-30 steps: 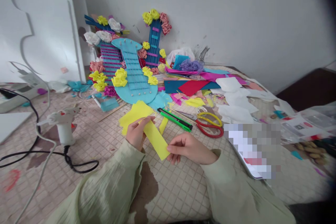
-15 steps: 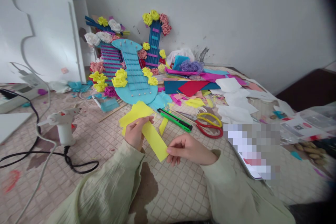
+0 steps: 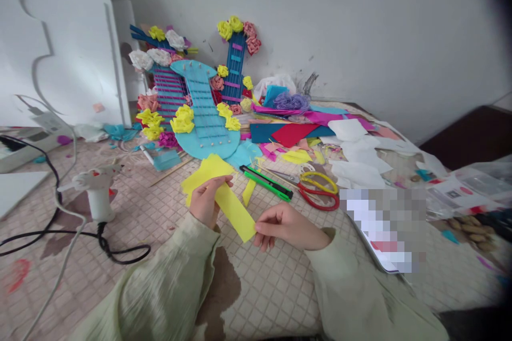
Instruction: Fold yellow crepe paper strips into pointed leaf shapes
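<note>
Between my hands stretches a strip of yellow paper [image 3: 237,215], slanting down to the right above the table. My left hand [image 3: 208,200] pinches its upper end, thumb on top. At the lower right corner, the fingertips of my right hand [image 3: 286,226] are closed on the paper's edge. Behind my left hand lie wider yellow sheets [image 3: 211,166]. A narrow yellow scrap [image 3: 248,192] rests beside a green utility knife [image 3: 267,183]. Scissors [image 3: 319,192] with red and yellow handles lie just right of the knife.
A white glue gun [image 3: 98,197] with a black cord stands at left. Paper guitars [image 3: 206,112] with paper flowers lean at the back. Coloured sheets [image 3: 294,132], white paper pieces [image 3: 358,152] and a phone-like device [image 3: 380,234], blurred out, lie to the right.
The lower end of the yellow strip has risen very slightly. Both hands keep their grip and almost the same position.
</note>
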Demonstrator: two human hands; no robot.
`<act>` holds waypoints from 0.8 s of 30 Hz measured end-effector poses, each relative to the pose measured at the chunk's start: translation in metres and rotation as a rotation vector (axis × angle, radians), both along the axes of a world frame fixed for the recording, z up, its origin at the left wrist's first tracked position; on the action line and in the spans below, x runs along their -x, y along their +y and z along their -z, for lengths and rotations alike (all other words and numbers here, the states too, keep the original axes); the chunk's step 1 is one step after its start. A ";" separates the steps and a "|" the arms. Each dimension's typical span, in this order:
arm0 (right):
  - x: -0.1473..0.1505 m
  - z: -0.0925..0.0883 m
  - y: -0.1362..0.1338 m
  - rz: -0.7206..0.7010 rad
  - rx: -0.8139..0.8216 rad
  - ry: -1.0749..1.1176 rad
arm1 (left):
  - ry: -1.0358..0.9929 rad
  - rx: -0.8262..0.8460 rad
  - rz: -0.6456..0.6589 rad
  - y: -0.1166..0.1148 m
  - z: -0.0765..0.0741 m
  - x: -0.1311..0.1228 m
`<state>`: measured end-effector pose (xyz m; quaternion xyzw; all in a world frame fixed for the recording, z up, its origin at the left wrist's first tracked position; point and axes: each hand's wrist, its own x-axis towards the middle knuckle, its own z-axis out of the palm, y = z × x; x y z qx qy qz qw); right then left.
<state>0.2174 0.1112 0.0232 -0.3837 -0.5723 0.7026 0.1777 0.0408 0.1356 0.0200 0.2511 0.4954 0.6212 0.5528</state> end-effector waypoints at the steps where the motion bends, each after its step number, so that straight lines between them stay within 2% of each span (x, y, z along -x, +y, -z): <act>1: 0.000 0.000 0.000 -0.001 -0.001 -0.001 | -0.003 -0.001 0.001 0.000 0.000 0.000; 14: -0.001 -0.002 -0.001 -0.058 -0.043 -0.016 | 0.031 -0.002 -0.019 0.000 0.002 0.001; 24: 0.000 -0.001 -0.002 -0.074 -0.071 0.004 | -0.019 -0.007 -0.007 0.001 0.004 0.002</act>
